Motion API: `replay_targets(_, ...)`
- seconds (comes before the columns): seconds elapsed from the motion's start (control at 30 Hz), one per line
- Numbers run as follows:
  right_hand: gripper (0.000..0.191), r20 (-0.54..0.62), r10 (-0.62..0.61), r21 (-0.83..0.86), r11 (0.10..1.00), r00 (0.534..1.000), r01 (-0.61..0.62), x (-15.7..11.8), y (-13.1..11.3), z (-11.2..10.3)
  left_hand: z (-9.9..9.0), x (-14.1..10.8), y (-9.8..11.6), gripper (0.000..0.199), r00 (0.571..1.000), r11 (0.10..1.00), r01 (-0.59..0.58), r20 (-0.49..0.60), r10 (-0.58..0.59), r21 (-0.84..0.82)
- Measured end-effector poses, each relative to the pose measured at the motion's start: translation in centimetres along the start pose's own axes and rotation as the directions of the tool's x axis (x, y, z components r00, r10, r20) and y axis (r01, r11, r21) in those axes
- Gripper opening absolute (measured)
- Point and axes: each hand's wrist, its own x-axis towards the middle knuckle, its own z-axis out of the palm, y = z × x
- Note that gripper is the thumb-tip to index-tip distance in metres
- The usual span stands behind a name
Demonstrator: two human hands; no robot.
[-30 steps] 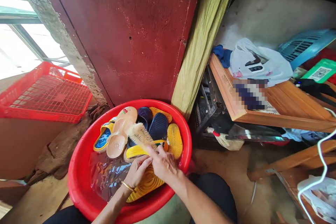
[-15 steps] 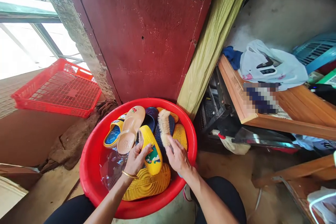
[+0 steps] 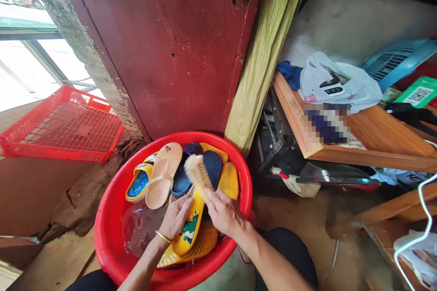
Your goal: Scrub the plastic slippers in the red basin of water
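Observation:
My left hand [image 3: 175, 218], a gold bangle at its wrist, grips a yellow slipper [image 3: 187, 237] with a green cartoon picture on it. A scrubbing brush [image 3: 197, 172] with pale bristles is held in my right hand [image 3: 225, 213], its head over the slipper's far end. Whether the bristles touch the slipper I cannot tell. Both hands are above a red basin [image 3: 111, 218] of murky water [image 3: 139, 229]. Around them in the basin lie a beige slipper [image 3: 165, 168], a yellow and blue slipper [image 3: 138, 184], a navy slipper [image 3: 213, 166] and several yellow ones.
A red plastic crate [image 3: 68, 122] stands at the left, by the window. Behind the basin is a dark red door [image 3: 184, 54] beside a yellowish curtain [image 3: 262, 63]. To the right, a wooden table [image 3: 382, 132] carries a white plastic bag [image 3: 337, 84]. A white cable [image 3: 423, 218] hangs at far right.
The brush has swung left, from over the navy slipper to the yellow slipper's far end. The yellow slipper has turned and moved lower left. The view has shifted slightly right.

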Motion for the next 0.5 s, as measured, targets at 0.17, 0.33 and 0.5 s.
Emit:
replay_targets(0.17, 0.055, 0.028, 0.056, -0.026, 0.998, 0.998, -0.055, 0.3, 0.0, 0.1, 0.3, 0.1, -0.1, 0.048, 0.997, 0.995, -0.066, 0.038, 0.063, 0.072)
replay_targets(0.33, 0.049, -0.04, 0.311, 0.3, 0.91, 0.95, -0.285, 2.5, 2.1, 0.8, 0.1, -0.1, -0.2, 0.041, 0.994, 0.989, 0.098, -0.041, -0.103, -0.115)
replay_targets(0.5, 0.053, -0.007, 0.473, 0.596, 0.71, 0.881, -0.376, 1.1, -0.1, 4.0, 0.1, -0.1, 0.1, 0.031, 0.904, 0.797, 0.378, 0.001, -0.429, -0.471)
